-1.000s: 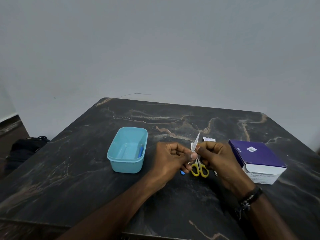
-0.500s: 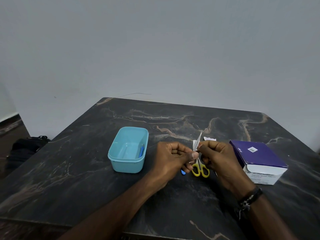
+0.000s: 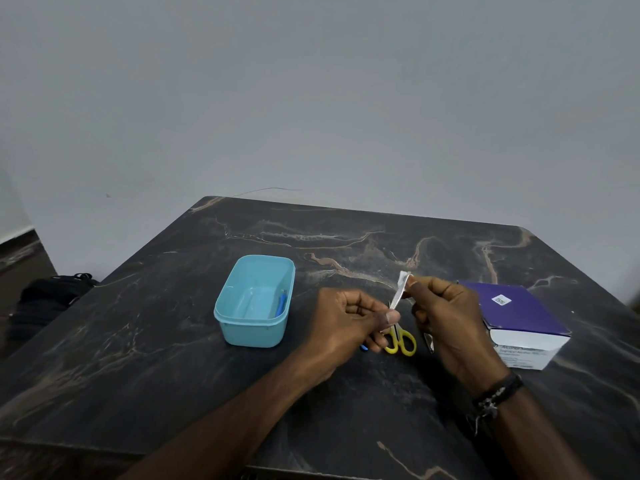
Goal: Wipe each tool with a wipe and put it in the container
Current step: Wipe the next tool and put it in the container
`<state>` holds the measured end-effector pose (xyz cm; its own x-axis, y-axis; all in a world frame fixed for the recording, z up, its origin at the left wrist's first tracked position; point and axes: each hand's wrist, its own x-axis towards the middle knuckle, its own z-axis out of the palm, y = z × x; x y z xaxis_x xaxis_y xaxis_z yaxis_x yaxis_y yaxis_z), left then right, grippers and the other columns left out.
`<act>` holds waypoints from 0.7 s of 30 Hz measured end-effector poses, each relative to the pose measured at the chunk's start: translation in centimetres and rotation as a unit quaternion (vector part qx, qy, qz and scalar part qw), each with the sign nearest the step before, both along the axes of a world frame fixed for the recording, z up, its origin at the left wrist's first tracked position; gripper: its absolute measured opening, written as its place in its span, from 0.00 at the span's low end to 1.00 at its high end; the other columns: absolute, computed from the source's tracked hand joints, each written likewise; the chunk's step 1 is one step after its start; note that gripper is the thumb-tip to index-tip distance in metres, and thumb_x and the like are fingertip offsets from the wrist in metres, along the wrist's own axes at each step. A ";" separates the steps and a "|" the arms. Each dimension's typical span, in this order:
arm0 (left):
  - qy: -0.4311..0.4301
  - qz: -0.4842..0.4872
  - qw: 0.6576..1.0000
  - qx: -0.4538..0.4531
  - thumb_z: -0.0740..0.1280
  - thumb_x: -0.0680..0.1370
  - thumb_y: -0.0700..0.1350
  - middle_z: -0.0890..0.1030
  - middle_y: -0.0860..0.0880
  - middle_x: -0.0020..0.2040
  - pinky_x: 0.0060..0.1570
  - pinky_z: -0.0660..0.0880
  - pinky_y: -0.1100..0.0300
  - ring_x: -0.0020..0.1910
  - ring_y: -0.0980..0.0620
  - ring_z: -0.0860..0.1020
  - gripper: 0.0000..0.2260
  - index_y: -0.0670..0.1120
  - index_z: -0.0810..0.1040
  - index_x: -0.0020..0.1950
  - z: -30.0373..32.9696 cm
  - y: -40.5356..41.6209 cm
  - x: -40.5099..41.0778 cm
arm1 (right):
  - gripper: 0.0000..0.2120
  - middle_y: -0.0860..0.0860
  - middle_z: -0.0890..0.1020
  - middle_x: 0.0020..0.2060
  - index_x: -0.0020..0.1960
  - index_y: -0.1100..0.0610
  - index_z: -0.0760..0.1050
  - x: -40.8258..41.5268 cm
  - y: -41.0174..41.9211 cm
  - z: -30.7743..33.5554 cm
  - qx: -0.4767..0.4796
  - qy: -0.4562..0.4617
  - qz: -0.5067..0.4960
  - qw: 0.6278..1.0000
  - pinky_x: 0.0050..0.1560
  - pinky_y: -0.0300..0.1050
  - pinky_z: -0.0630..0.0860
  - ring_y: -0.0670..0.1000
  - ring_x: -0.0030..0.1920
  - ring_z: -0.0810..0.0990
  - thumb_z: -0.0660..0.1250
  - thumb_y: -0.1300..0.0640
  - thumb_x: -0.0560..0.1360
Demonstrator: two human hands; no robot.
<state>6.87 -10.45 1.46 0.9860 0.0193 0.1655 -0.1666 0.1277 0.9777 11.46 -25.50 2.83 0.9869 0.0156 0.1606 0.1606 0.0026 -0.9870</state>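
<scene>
Now nail file (image 3: 397,296) steeply upright, tip far-right.

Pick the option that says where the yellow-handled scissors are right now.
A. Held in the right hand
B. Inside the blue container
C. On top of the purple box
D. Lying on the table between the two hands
D: the yellow-handled scissors lie on the table, below and between the left hand and right hand, outside the blue container.
</scene>
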 end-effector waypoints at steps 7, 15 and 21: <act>-0.003 0.033 0.999 -0.003 0.75 0.71 0.38 0.82 0.42 0.32 0.28 0.77 0.59 0.26 0.48 0.79 0.08 0.35 0.80 0.44 -0.1 0.7 0.4 | 0.10 0.55 0.70 0.24 0.39 0.65 0.80 -0.5 0.5 -0.2 -0.050 0.030 0.108 0.992 0.26 0.40 0.61 0.47 0.23 0.64 0.67 0.60 0.76; 0.003 0.004 1.000 -0.004 0.75 0.71 0.37 0.82 0.44 0.31 0.26 0.76 0.61 0.25 0.50 0.78 0.07 0.35 0.80 0.44 0.1 0.3 0.2 | 0.09 0.54 0.70 0.24 0.40 0.68 0.79 -0.1 0.4 0.1 -0.008 0.003 0.015 1.000 0.22 0.36 0.61 0.45 0.23 0.63 0.68 0.63 0.75; 0.007 0.016 1.000 0.004 0.74 0.72 0.38 0.81 0.45 0.31 0.28 0.78 0.59 0.27 0.50 0.78 0.06 0.36 0.81 0.45 0.4 0.2 0.2 | 0.08 0.55 0.75 0.27 0.40 0.63 0.81 0.0 0.0 0.1 0.001 0.009 -0.017 1.000 0.22 0.35 0.62 0.46 0.25 0.64 0.68 0.61 0.76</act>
<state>7.04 -10.21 1.90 0.9872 0.0504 0.1510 -0.1560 0.1145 0.9811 11.41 -25.47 2.97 0.9897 -0.0177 0.1419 0.1419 -0.0006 -0.9899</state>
